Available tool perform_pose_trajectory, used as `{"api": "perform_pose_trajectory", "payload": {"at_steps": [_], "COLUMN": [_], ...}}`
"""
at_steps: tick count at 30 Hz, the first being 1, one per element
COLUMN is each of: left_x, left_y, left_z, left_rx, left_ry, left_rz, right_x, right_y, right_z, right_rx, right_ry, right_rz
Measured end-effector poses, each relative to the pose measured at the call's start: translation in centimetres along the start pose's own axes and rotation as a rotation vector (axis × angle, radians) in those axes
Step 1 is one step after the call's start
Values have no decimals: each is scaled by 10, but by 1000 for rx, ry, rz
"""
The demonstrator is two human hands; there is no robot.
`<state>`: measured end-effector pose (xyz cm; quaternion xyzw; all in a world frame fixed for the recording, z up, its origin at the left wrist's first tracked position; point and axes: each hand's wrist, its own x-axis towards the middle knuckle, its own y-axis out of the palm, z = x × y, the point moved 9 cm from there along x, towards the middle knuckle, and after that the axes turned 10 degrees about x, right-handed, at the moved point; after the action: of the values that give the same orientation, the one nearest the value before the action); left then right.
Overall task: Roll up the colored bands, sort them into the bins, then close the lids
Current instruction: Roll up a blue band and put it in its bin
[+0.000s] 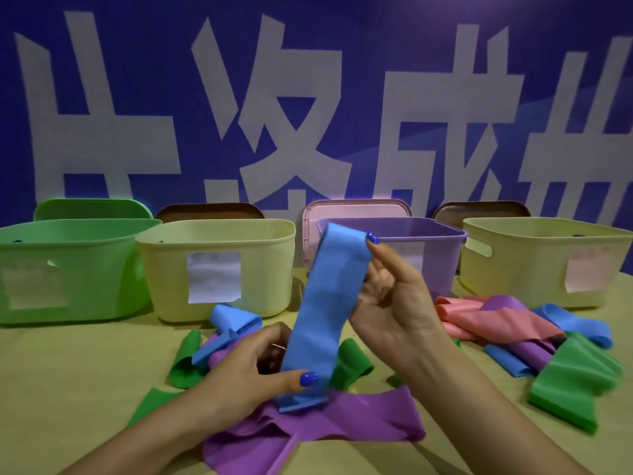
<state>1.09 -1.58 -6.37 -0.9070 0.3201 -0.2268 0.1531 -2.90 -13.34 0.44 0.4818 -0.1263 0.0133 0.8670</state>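
Head view shows a blue band held upright at the centre of the frame, stretched between both hands above the table. The right hand pinches its top edge just in front of the purple bin; the left hand grips the bottom end, thumb pressed across the band where that end curls over a flat purple band.

Rolling looks to be just starting: the band is still nearly full length. The next move calls for winding from the lower end upward while the upper hand keeps the strip taut and feeds it down, so the roll stays even.

Around it lie loose green, blue and purple bands at lower centre, and a second heap of pink, purple, blue and green ones at centre right. Behind stand the green bin, a yellow bin and another yellow bin, all open, lids propped behind them against a blue banner.
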Motion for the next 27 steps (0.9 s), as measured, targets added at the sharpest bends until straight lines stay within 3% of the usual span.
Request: {"api": "perform_pose_trajectory", "payload": {"at_steps": [4,10,12,15,16,19,20,22,25,27], "left_x": [1,2,1,-2,-4,-6,-6,-7,-11,-12], "left_y": [-8,-39,-47,-56,-58,-61,-60,-57,-57,-57], "left_z": [8,19,21,21,20,13,10,5,-3,-7], "left_rx": [-64,-401,-514,-594,-582,-510,-490,-447,-298,-264], "left_ry": [-63,-220,-244,-246,-239,-196,-181,-136,-59,-40], "left_rz": [-61,-272,-325,-394,-419,-464,-465,-467,-478,-472], "right_x": [5,-16,-10,10,10,6,2,1,-7,-13], "right_y": [-7,-5,0,-19,-24,-12,-4,-1,-2,-7], "right_z": [28,86,77,35,25,12,4,-17,-53,-74], "right_rx": [-69,-970,-1314,-1494,-1603,-2056,-2004,-1725,-1294,-1190], "right_ry": [-187,-854,-777,-197,-112,-282,-329,-225,18,118], "right_rz": [-68,-202,-189,-85,-72,-2,82,227,294,287]}}
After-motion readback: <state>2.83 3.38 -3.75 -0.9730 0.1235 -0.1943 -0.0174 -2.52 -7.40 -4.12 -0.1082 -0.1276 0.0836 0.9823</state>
